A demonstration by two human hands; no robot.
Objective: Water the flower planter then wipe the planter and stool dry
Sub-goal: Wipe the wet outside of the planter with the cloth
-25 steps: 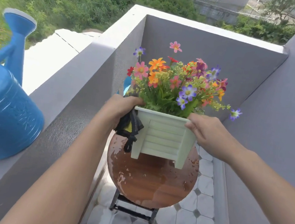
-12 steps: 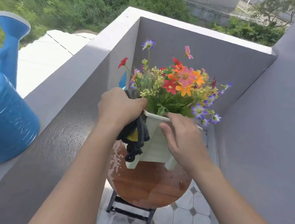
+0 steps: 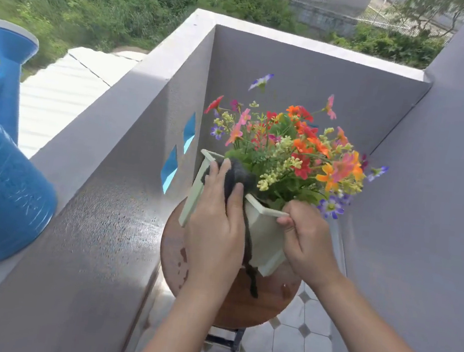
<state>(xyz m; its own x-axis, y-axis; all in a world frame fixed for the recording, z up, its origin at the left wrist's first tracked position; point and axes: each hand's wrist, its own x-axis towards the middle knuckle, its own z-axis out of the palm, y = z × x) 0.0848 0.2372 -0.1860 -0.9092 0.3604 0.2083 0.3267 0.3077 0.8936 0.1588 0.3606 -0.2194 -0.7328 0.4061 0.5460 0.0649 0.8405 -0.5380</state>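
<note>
Planter (image 3: 262, 229) rim pinched by right hand (image 3: 308, 243), left hand (image 3: 215, 232) pressing cloth (image 3: 238, 176) flat

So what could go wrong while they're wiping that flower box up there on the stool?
The planter is tipped on the wet stool, steadied only by the right hand at its rim; it might slide or topple. The left hand pressing the dark cloth could push it further over. The watering can sits on the ledge near the outer edge.
</note>
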